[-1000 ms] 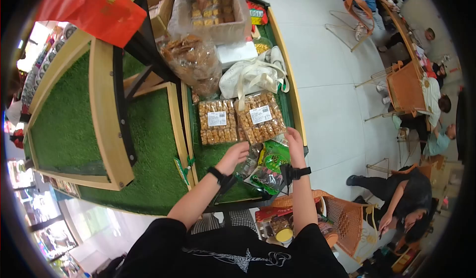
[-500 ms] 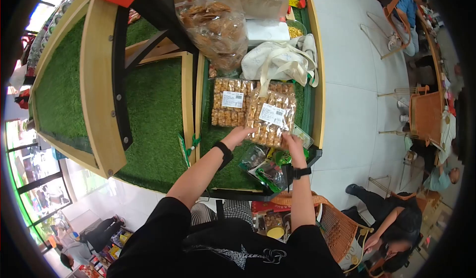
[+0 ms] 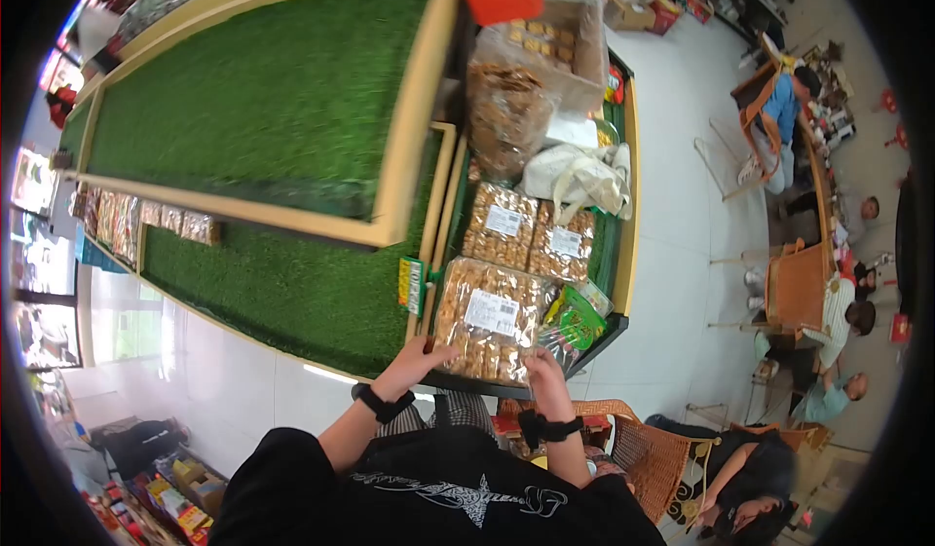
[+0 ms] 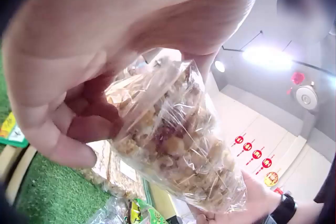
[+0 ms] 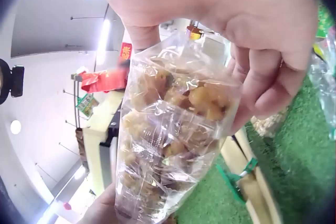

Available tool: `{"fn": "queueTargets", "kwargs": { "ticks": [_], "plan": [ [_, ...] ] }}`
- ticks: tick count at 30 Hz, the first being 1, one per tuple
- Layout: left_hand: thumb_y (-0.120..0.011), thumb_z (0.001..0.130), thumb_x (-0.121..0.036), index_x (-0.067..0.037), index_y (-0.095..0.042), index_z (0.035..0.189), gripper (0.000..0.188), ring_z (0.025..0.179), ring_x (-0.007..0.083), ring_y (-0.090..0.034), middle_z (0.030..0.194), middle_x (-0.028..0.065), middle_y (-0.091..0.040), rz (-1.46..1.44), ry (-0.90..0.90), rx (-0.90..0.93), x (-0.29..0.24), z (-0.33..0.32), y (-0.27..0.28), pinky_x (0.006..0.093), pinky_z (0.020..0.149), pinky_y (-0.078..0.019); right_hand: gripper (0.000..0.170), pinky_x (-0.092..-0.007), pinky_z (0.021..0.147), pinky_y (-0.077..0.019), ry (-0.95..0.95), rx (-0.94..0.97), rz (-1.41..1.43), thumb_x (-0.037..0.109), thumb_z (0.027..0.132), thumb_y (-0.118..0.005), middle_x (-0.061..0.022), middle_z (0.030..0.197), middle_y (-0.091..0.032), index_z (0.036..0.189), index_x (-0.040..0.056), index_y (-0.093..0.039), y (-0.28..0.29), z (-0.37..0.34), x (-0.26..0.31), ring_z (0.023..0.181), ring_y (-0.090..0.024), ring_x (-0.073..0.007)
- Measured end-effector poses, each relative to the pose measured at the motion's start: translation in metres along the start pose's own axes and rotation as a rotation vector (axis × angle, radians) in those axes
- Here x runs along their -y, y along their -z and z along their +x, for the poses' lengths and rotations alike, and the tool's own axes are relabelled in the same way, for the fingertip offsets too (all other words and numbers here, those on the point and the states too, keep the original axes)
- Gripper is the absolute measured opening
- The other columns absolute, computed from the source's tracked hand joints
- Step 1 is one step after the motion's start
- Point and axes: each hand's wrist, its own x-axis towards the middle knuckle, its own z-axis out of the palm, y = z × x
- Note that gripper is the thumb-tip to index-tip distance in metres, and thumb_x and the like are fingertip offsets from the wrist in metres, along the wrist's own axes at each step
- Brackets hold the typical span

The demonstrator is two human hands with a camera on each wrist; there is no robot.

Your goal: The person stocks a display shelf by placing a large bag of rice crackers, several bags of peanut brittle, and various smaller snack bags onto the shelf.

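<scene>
A clear-wrapped pack of golden-brown snack pieces (image 3: pixel 467 346) with a white label is held up between both hands at the near edge of the green turf display. My left hand (image 3: pixel 411 369) grips its left near corner, and my right hand (image 3: pixel 546 378) grips the right one. In the left wrist view, fingers curl around one end of the crinkled wrapper (image 4: pixel 178 140). The right wrist view has the thumb and fingers on either side of the pack (image 5: pixel 168 134). Two similar labelled packs, a left one (image 3: pixel 495 242) and a right one (image 3: pixel 567 262), lie side by side just beyond.
A green snack bag (image 3: pixel 584 324) lies right of the held pack. Farther back are a white cloth bag (image 3: pixel 584 178), a bag of flat brown snacks (image 3: pixel 508 122) and a lined box (image 3: pixel 589 74). A raised wooden-framed turf shelf (image 3: pixel 390 200) stands at left.
My hands went from reaching at the stacked right-hand packs to gripping the top one, then drew it toward my body and left. Another pack now shows where it lay.
</scene>
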Motion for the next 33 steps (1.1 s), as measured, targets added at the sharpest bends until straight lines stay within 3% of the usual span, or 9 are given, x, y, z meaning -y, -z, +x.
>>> {"fn": "queueTargets", "kwargs": {
  "ticks": [3, 5, 11, 15, 19, 21, 25, 27, 33],
  "plan": [
    [-0.067, 0.071, -0.033, 0.008, -0.05, 0.091, 0.049, 0.071, 0.0106, -0.05, 0.08, 0.0072, -0.054, 0.111, -0.05, -0.026, 0.024, -0.046, 0.043, 0.0231, 0.061, -0.0416, 0.029, -0.022, 0.068, -0.0367, 0.094, 0.037, 0.067, 0.008, 0.074, -0.054, -0.0041, 0.092, -0.053, 0.101, 0.0016, -0.044, -0.062, -0.049, -0.001, 0.081, -0.049, -0.0106],
    [-0.068, 0.07, -0.036, 0.01, -0.05, 0.091, 0.054, 0.07, 0.0105, -0.049, 0.077, 0.0066, -0.053, 0.088, -0.198, -0.089, 0.008, -0.093, 0.067, 0.0233, 0.061, -0.0419, 0.039, -0.0259, 0.084, -0.0354, 0.097, 0.156, 0.038, 0.002, 0.071, -0.048, -0.0082, 0.103, -0.051, 0.11, -0.0022, -0.043, -0.086, -0.068, -0.021, 0.095, -0.049, -0.0162],
    [-0.067, 0.07, -0.037, 0.007, -0.053, 0.093, 0.052, 0.076, 0.0179, -0.052, 0.084, 0.0111, -0.05, 0.383, -0.472, -0.311, 0.041, -0.219, 0.186, 0.028, 0.069, -0.0433, 0.044, -0.0255, 0.083, -0.0371, 0.195, 0.374, -0.149, 0.003, 0.072, -0.052, -0.0068, 0.106, -0.051, 0.114, -0.0008, -0.041, -0.202, -0.128, -0.087, 0.096, -0.049, -0.0154],
    [-0.068, 0.068, -0.036, 0.006, -0.055, 0.094, 0.05, 0.082, 0.0209, -0.051, 0.09, 0.013, -0.049, 0.295, -0.453, -0.474, 0.085, -0.302, 0.244, 0.0298, 0.075, -0.0422, 0.046, -0.0258, 0.083, -0.0366, 0.18, 0.537, -0.297, 0.002, 0.071, -0.06, -0.0056, 0.103, -0.05, 0.113, 0.0023, -0.04, -0.272, -0.15, -0.13, 0.095, -0.047, -0.0134],
    [-0.068, 0.069, -0.033, 0.004, -0.055, 0.095, 0.047, 0.085, 0.0213, -0.051, 0.091, 0.0128, -0.049, 0.182, -0.4, -0.65, 0.132, -0.368, 0.273, 0.0307, 0.078, -0.0412, 0.049, -0.0266, 0.083, -0.0368, 0.126, 0.799, -0.478, 0.005, 0.071, -0.062, -0.0038, 0.103, -0.049, 0.115, 0.003, -0.038, -0.342, -0.168, -0.157, 0.093, -0.047, -0.0129],
    [-0.068, 0.069, -0.031, 0.003, -0.055, 0.094, 0.044, 0.085, 0.0202, -0.05, 0.09, 0.0108, -0.049, 0.071, -0.454, -0.739, 0.147, -0.394, 0.278, 0.0303, 0.078, -0.0408, 0.053, -0.0276, 0.084, -0.0364, 0.189, 0.962, -0.593, 0.009, 0.071, -0.065, -0.0043, 0.105, -0.048, 0.116, 0.0019, -0.038, -0.365, -0.168, -0.176, 0.094, -0.046, -0.0131],
    [-0.067, 0.071, -0.025, 0.003, -0.054, 0.096, 0.04, 0.083, 0.0172, -0.049, 0.088, 0.0078, -0.048, -0.019, -0.449, -0.884, 0.18, -0.425, 0.287, 0.0288, 0.076, -0.0402, 0.06, -0.029, 0.084, -0.0357, 0.195, 1.135, -0.748, 0.015, 0.068, -0.068, -0.0053, 0.107, -0.047, 0.117, 0.0004, -0.037, -0.411, -0.173, -0.201, 0.094, -0.046, -0.0141],
    [-0.067, 0.071, -0.023, 0.003, -0.054, 0.097, 0.038, 0.082, 0.0169, -0.05, 0.087, 0.0074, -0.048, -0.421, -0.501, -0.919, 0.189, -0.431, 0.29, 0.0291, 0.075, -0.0402, 0.061, -0.0292, 0.084, -0.0357, 0.168, 1.187, -0.772, 0.016, 0.068, -0.068, -0.0054, 0.107, -0.047, 0.117, 0.0001, -0.036, -0.434, -0.174, -0.208, 0.094, -0.046, -0.0144],
    [-0.067, 0.069, -0.02, 0.002, -0.056, 0.096, 0.036, 0.082, 0.0168, -0.05, 0.084, 0.0071, -0.049, -0.266, -0.551, -1.069, 0.191, -0.451, 0.326, 0.0281, 0.075, -0.0396, 0.066, -0.03, 0.085, -0.035, 0.092, 1.297, -0.832, 0.015, 0.067, -0.069, -0.0067, 0.105, -0.048, 0.121, -0.0007, -0.034, -0.492, -0.172, -0.225, 0.095, -0.046, -0.0155]
  ]
}}
